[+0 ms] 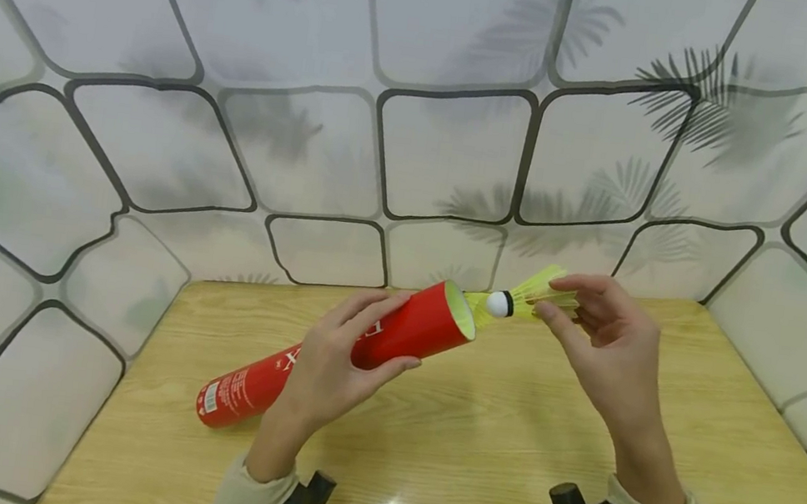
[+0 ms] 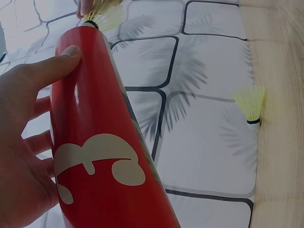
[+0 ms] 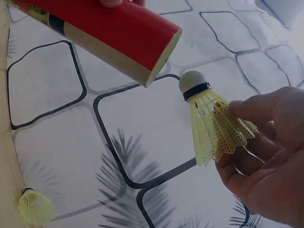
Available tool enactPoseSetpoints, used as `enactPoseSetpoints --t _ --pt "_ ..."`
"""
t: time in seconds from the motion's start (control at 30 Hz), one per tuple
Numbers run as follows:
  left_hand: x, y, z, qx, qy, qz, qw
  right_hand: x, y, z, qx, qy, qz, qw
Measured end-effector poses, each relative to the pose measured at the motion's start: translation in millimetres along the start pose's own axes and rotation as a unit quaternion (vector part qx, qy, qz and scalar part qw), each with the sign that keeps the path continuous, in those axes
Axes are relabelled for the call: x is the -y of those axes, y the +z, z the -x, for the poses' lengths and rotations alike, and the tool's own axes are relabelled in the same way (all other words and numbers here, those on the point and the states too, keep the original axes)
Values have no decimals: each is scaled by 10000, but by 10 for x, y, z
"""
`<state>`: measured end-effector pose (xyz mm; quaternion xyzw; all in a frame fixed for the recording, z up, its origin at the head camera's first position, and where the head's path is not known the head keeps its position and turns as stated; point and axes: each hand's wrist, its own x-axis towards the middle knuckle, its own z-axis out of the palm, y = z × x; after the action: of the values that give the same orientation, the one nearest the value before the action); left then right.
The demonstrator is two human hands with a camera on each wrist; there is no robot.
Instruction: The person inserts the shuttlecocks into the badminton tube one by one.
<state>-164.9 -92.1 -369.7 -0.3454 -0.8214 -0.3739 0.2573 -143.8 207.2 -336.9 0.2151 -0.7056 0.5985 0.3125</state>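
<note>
My left hand (image 1: 337, 362) grips a red cylindrical tube (image 1: 412, 333) printed with white letters, fingers over its top and thumb along its near side. The tube lies slanted in the head view, its uncovered mouth raised toward the right. In the right hand (image 1: 611, 345) a yellow shuttlecock (image 3: 216, 123) is pinched by its skirt between thumb and fingers. Its white cork with a black band points at the tube's mouth, a small gap apart in the right wrist view. A second yellow shuttlecock (image 2: 251, 107) stands cork-down by the wall, partly hidden behind the held one in the head view.
A light wooden table (image 1: 468, 462) spreads beneath both hands. Along its far edge rises a pale wall covering (image 1: 453, 157) with dark rounded outlines and leaf prints, continuing at both sides. Wrist cameras sit on both sleeves.
</note>
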Motion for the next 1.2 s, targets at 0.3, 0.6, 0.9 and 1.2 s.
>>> enactPoseSetpoints --t 0.3,0.6,0.9,1.2 --pt "-22 0 5 47 7 76 10000 53 125 46 90 -161 252 9995" --pt "-47 0 2 63 -3 39 10000 102 216 83 244 -347 584 9974" --pt "-48 17 2 33 64 155 9999 121 345 101 539 -347 726 9953" --pt "-31 11 13 62 82 109 9999 27 444 143 836 -338 567 9943"
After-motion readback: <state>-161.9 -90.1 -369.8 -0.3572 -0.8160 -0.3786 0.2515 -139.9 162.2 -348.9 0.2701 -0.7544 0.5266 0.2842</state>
